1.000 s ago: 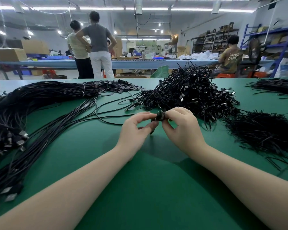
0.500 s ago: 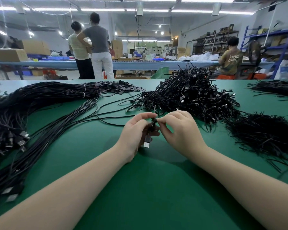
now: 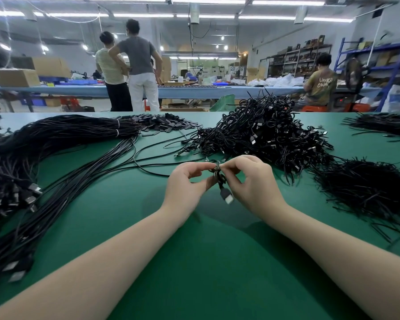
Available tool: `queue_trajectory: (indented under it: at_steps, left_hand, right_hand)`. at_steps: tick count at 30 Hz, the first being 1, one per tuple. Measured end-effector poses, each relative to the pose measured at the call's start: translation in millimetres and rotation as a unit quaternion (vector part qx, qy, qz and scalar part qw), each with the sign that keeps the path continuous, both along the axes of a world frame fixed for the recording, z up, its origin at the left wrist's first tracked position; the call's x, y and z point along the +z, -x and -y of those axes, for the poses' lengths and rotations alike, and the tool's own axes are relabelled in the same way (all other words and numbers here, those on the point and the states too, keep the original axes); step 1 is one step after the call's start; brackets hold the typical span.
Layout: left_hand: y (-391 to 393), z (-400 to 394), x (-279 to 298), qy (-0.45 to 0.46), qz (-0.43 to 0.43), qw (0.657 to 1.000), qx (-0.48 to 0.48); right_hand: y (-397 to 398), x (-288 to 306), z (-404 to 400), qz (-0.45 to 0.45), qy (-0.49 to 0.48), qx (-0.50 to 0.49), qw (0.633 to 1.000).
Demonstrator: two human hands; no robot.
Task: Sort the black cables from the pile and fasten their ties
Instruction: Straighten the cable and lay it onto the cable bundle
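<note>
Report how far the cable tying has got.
Done: a tall heap of small coiled black cables sits behind the hands. In hand: left hand and right hand pinch one coiled black cable, plug dangling. Left: long loose black cables spread at left; black ties piled right.

White block lettering on the back of an olive T-shirt (image 3: pixel 322 85), worn by a person seated at the far bench (image 3: pixel 229 91), reads in part "UNKN" over "OWN", its right edge cut off by folds. No other text is legible.
</note>
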State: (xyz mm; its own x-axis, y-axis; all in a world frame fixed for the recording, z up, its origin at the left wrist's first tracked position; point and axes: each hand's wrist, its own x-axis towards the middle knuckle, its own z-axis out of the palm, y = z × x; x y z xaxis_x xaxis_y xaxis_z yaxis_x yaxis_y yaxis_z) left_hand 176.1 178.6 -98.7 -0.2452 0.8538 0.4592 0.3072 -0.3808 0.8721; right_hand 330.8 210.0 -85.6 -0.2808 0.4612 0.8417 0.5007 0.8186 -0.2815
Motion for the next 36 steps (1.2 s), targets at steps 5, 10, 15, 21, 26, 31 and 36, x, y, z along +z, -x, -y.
queue_trajectory:
  at_steps: [5, 10, 15, 21, 26, 31, 36]
  left_hand:
    - [-3.5, -2.7, -1.2, 0.029, 0.052, 0.997, -0.052]
    - [-1.8, -2.6, -0.7, 0.04, 0.095, 0.988, -0.119]
    - [-5.7, -0.1, 0.7, 0.037, 0.091, 0.985, -0.139]
    - [-6.1, -1.7, -0.4, 0.045, 0.064, 0.991, -0.111]
    - [-1.8, -0.6, 6.3, 0.132, 0.156, 0.969, -0.142]
    - [3.1, -1.9, 11.9, 0.186, 0.219, 0.948, -0.137]
    - [14.1, 1.5, 19.6, 0.224, 0.264, 0.909, -0.232]
  right_hand:
    - [-0.6, 1.3, -0.1, -0.035, 0.025, 0.0, 0.999]
    - [3.1, -0.8, 3.0, -0.014, 0.016, 0.019, 1.0]
    - [3.3, 0.2, 2.4, -0.03, 0.006, 0.022, 0.999]
    - [2.8, 3.0, 0.8, -0.009, -0.049, -0.001, 0.999]
    - [-1.8, 2.6, -0.9, 0.087, -0.16, -0.041, 0.982]
    - [0.0, 2.0, -1.2, 0.153, -0.251, -0.056, 0.954]
    - [0.4, 3.2, -0.1, 0.176, -0.276, -0.026, 0.945]
